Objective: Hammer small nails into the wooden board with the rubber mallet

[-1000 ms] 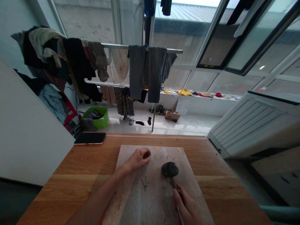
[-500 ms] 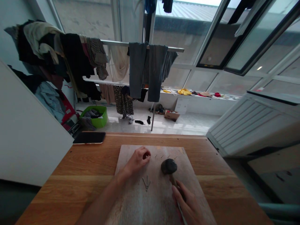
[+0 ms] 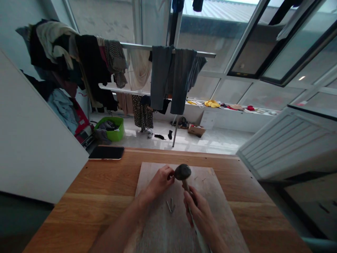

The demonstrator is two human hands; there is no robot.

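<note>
A light wooden board [image 3: 158, 225] lies on the table. My left hand [image 3: 162, 180] rests near its far edge, thumb and forefinger pinched around a nail that is almost wholly hidden. My right hand [image 3: 197, 203] is wrapped around the handle of a rubber mallet [image 3: 183, 172] with a black head. The mallet head is raised just right of my left fingertips; from here I cannot tell if it touches the nail. Several nails [image 3: 196, 177] stand in a row to the right, some covered by the mallet head. A few loose nails [image 3: 170, 206] lie on the board nearer me.
The board sits on a brown wooden table [image 3: 105, 196]. A black phone [image 3: 106, 153] lies at the table's far left corner. Beyond are a clothes rack [image 3: 207, 54] hung with laundry, a green basket [image 3: 119, 130] and a cardboard box [image 3: 196, 130] on the floor.
The mallet in my right hand has moved left and away from me, up beside my left fingertips. My left hand keeps its pinch at about the same spot on the board. The view has shifted slightly.
</note>
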